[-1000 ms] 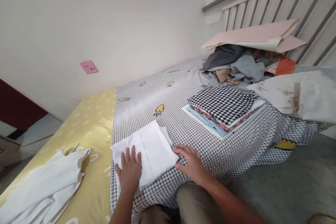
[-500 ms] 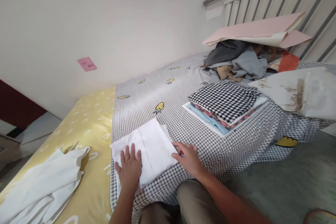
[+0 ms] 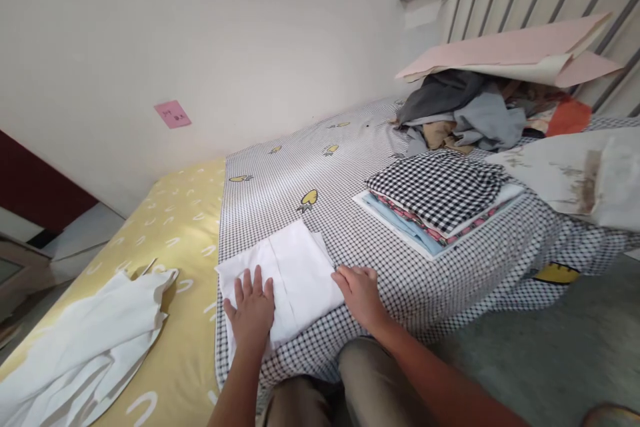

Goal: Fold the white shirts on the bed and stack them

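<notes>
A folded white cloth (image 3: 303, 273) lies on the black-and-white checked sheet (image 3: 280, 197) in front of my knees. My left hand (image 3: 253, 310) presses flat on its left part, fingers spread. At the cloth's right edge, my right hand (image 3: 363, 293) has its fingers curled together and pinches the fabric there. A seam or fold line runs down the middle of the cloth. To the right is a stack of folded fabrics with a checked cloth (image 3: 440, 187) on top.
Loose white fabric (image 3: 90, 340) lies on the yellow sheet (image 3: 187, 320) at left. Crumpled clothes (image 3: 465, 110) sit under pink sheets (image 3: 505, 57) at the back right, near a stained white cloth (image 3: 565, 167). A pink note (image 3: 173, 114) is on the wall.
My right thumb and fingers have closed on the cloth's right edge. My left hand stays flat on it. The view has shifted slightly.
</notes>
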`<state>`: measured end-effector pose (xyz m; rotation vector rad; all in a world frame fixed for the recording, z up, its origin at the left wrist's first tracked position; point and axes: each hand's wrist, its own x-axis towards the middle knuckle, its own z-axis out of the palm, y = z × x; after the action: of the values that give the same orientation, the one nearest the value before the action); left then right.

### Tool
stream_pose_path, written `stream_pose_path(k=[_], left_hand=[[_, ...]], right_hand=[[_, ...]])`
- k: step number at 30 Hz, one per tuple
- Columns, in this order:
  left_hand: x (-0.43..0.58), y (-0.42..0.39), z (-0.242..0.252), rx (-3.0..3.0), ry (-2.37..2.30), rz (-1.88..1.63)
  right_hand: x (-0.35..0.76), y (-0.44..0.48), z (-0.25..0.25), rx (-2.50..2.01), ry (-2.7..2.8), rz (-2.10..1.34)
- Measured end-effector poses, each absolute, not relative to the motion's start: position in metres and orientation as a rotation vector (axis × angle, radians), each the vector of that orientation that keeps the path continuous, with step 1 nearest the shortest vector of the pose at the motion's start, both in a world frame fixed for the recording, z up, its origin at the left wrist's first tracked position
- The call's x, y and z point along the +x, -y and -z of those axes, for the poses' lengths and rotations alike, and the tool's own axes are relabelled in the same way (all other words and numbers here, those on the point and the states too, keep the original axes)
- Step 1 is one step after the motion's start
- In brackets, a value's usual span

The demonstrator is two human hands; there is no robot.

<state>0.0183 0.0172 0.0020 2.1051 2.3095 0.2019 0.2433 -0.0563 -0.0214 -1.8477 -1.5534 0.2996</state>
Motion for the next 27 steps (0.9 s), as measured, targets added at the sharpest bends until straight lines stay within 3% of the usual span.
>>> stream_pose_path(k=[15,20,24,27], left_hand=[[0.023,-0.011,-0.002,2.167,-2.409,-0.112],[0.024,-0.010,0.001,2.161,-2.393,-0.162],[0.024,-0.009,0.001,2.181,-2.386,-0.183],[0.023,-0.009,0.005,2.193,-2.379,-0.221]], right_hand=[[0.253,0.054,0.056,-1.915,1.700,0.144],[0.263,0.053,0.014,-1.957,1.764,0.262],[0.244,0.032,-0.035,-1.730,1.712,0.455],[0.211,0.002,-0.043,-1.562,1.879,0.353]])
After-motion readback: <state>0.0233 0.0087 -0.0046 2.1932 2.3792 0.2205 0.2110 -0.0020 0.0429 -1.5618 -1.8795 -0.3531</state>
